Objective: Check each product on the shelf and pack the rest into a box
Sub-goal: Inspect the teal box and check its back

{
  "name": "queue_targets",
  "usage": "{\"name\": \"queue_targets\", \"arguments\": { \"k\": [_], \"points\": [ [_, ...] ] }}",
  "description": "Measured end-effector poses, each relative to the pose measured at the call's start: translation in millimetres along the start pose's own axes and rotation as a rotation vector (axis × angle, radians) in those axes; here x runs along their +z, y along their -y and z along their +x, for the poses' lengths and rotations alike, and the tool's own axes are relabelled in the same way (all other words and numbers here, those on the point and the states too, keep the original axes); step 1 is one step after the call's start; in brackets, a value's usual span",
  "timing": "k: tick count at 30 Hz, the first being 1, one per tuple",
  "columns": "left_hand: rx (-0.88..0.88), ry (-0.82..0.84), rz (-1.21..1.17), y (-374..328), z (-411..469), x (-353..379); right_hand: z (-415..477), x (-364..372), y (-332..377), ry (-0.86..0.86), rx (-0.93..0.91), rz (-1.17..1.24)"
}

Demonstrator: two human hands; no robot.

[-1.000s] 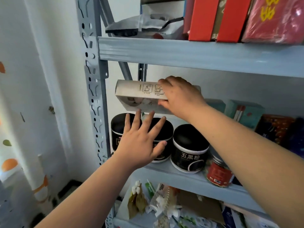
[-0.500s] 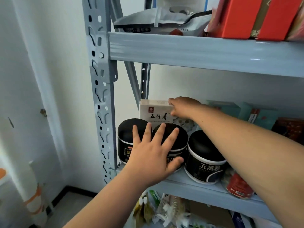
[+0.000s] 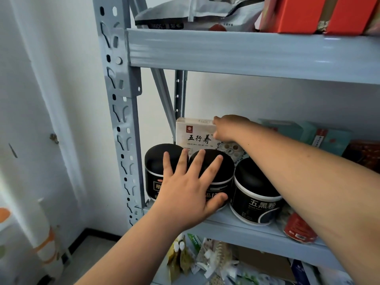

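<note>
A white box with black characters stands upright at the back of the middle shelf, behind three black jars. My right hand grips the box's upper right corner, fingers over the top edge. My left hand is spread flat with straight fingers, against the front of the middle jar and partly covering the left jar. The right jar stands under my right forearm.
A red can sits right of the jars, with teal boxes behind. The upper shelf beam carries silver bags and red boxes. Loose packets fill the lower shelf. The grey upright post is at left.
The white box was held up and tilted above the jars; my right hand has lowered it upright behind them. My left hand stayed spread at the jars.
</note>
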State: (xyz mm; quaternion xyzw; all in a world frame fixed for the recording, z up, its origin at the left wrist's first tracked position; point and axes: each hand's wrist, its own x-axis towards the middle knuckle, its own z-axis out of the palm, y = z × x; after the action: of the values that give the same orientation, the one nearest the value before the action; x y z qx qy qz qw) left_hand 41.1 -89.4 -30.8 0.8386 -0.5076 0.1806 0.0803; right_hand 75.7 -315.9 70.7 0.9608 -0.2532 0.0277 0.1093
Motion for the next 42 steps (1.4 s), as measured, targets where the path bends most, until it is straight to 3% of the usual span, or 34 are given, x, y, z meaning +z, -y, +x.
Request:
{"name": "queue_targets", "arguments": {
  "k": [13,17,22,29,42],
  "points": [
    [-0.057,0.059,-0.077,-35,48,-41,-81,-9,-83,-0.109,-0.109,0.046],
    [-0.032,0.051,-0.126,-56,90,-55,-112,-3,-126,-0.203,-0.101,0.076],
    [0.071,0.014,-0.12,-84,159,-57,-138,12,-167,-0.19,-0.023,0.087],
    [0.127,0.196,-0.017,-118,225,-51,-169,17,-198,-0.188,0.005,0.135],
    [0.062,0.065,-0.166,-162,200,-49,-203,32,-227,-0.232,-0.027,0.232]
  ]
}}
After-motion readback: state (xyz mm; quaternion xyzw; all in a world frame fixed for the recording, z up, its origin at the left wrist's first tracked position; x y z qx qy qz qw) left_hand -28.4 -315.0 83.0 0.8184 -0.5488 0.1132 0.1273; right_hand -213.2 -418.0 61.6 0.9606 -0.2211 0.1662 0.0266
